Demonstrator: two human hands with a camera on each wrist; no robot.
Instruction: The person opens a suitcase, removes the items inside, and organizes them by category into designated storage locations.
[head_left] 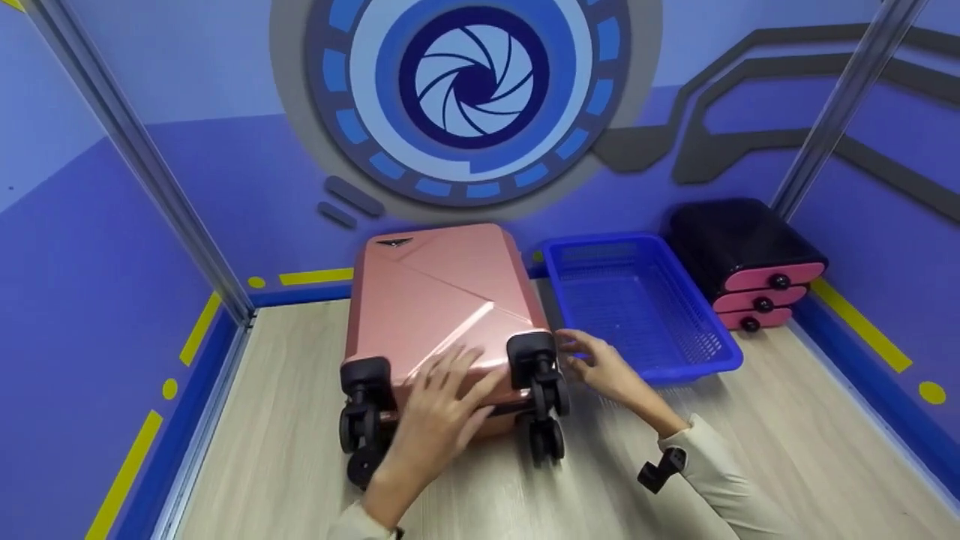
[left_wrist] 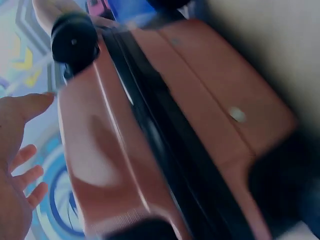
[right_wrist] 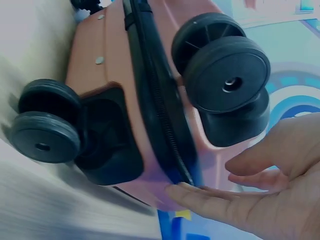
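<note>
A pink hard-shell suitcase (head_left: 450, 292) lies flat on the floor, its black wheels (head_left: 551, 394) facing the near side. My left hand (head_left: 442, 405) is over the wheel end between the two upper wheel mounts, fingers spread; whether it touches the shell I cannot tell. At the suitcase's right near corner is my right hand (head_left: 600, 364), fingers loosely bent. In the right wrist view, the fingertips (right_wrist: 180, 192) of that hand lie at the suitcase's side by the black zipper band (right_wrist: 160, 100). Neither hand grips anything visible.
To the right of the suitcase stands a blue plastic basket (head_left: 637, 300). Beyond it, against the right wall, is a small black cabinet (head_left: 750, 232) with pink drawers and round black knobs. Printed blue panels (head_left: 210, 187) enclose the wood-look floor (head_left: 277, 420).
</note>
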